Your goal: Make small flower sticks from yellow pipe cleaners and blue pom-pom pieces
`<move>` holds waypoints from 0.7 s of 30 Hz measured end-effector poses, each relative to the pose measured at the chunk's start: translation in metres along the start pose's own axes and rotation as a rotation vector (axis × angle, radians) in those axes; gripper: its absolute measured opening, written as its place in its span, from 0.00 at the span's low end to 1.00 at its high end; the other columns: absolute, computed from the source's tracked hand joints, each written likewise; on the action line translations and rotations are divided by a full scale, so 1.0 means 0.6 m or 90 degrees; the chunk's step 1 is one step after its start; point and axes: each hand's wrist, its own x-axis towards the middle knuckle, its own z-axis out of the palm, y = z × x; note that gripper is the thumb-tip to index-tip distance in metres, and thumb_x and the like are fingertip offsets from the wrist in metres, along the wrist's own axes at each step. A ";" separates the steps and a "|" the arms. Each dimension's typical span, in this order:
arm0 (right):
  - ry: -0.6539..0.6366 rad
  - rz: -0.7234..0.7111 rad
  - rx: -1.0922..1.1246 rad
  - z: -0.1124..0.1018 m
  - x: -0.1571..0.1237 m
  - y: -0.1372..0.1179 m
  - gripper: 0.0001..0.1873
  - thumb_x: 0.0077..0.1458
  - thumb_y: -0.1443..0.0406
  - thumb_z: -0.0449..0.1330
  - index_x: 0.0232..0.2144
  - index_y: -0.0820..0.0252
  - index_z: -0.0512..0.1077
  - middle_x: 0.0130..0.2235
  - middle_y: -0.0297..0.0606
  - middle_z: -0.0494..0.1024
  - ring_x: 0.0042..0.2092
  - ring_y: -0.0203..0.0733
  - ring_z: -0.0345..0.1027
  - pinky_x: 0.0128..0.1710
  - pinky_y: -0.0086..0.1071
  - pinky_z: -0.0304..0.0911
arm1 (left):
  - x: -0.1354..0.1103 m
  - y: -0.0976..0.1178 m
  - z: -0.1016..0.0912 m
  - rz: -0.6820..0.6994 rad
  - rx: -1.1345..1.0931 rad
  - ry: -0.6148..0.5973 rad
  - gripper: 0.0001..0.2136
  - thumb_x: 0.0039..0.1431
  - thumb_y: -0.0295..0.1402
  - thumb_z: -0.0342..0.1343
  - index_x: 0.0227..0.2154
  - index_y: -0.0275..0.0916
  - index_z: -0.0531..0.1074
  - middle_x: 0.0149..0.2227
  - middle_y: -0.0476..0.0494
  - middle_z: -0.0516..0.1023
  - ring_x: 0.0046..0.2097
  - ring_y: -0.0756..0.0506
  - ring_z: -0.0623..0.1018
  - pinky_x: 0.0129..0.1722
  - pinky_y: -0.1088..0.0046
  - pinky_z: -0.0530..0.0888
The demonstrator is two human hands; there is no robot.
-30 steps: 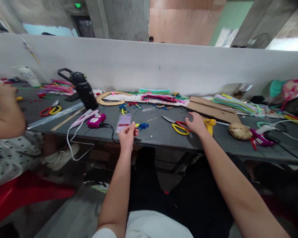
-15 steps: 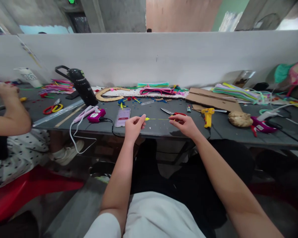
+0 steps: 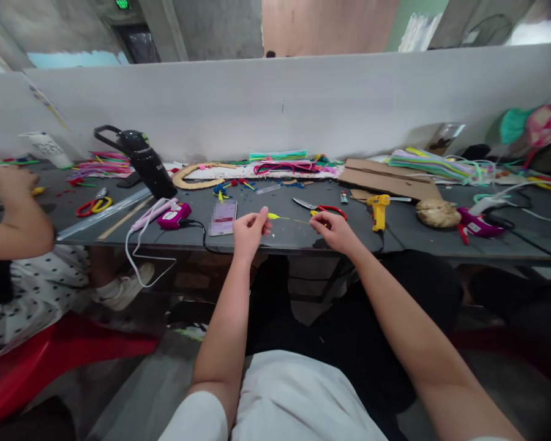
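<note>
A yellow pipe cleaner (image 3: pixel 273 216) is stretched between my two hands above the front part of the table. Its end by the left fingers is fuzzy, while the middle stretch looks like thin, nearly bare wire. My left hand (image 3: pixel 250 234) pinches the fuzzy end between thumb and fingers. At the other end, my right hand (image 3: pixel 334 233) grips the wire with its fingertips, and a bit of yellow shows there. Just behind the right hand lie red-handled scissors (image 3: pixel 303 204), partly covered by it. Left of my left hand a phone (image 3: pixel 223 218) rests on the table.
A yellow glue gun (image 3: pixel 379 212), a brownish lump (image 3: pixel 438 213) and cardboard (image 3: pixel 390 179) lie to the right. Leftward are a purple device (image 3: pixel 174 215) with cables, a black bottle (image 3: pixel 152 164) and more scissors (image 3: pixel 94 206). A co-worker's arm (image 3: pixel 21 211) is at far left.
The view has shifted slightly. Both hands still hold the pipe cleaner; the wire now slopes slightly down toward the right hand.
</note>
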 end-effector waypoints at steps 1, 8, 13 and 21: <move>0.027 0.016 0.034 0.001 0.001 0.002 0.15 0.48 0.53 0.66 0.29 0.59 0.76 0.26 0.35 0.73 0.29 0.37 0.63 0.31 0.32 0.58 | 0.007 -0.003 0.009 -0.031 -0.053 0.019 0.21 0.52 0.51 0.61 0.25 0.34 0.77 0.22 0.45 0.77 0.21 0.53 0.72 0.23 0.76 0.69; 0.183 0.109 0.229 0.005 0.016 0.009 0.22 0.46 0.46 0.65 0.31 0.58 0.71 0.26 0.33 0.69 0.27 0.34 0.61 0.24 0.29 0.55 | 0.024 -0.028 0.113 -0.149 -0.163 -0.068 0.17 0.54 0.45 0.60 0.30 0.31 0.77 0.27 0.40 0.79 0.26 0.52 0.76 0.27 0.76 0.71; 0.170 0.168 0.376 0.015 0.009 0.007 0.25 0.37 0.47 0.71 0.29 0.58 0.69 0.27 0.31 0.69 0.26 0.32 0.61 0.22 0.26 0.55 | -0.008 -0.061 0.162 -0.098 -0.098 -0.135 0.14 0.52 0.38 0.63 0.38 0.35 0.79 0.37 0.39 0.82 0.37 0.46 0.80 0.35 0.72 0.75; 0.118 0.225 0.489 0.031 -0.007 0.009 0.21 0.36 0.53 0.74 0.28 0.59 0.74 0.26 0.30 0.71 0.26 0.30 0.61 0.23 0.25 0.54 | -0.016 -0.083 0.158 0.030 -0.097 -0.200 0.18 0.56 0.42 0.61 0.42 0.34 0.80 0.43 0.37 0.82 0.43 0.44 0.80 0.47 0.66 0.75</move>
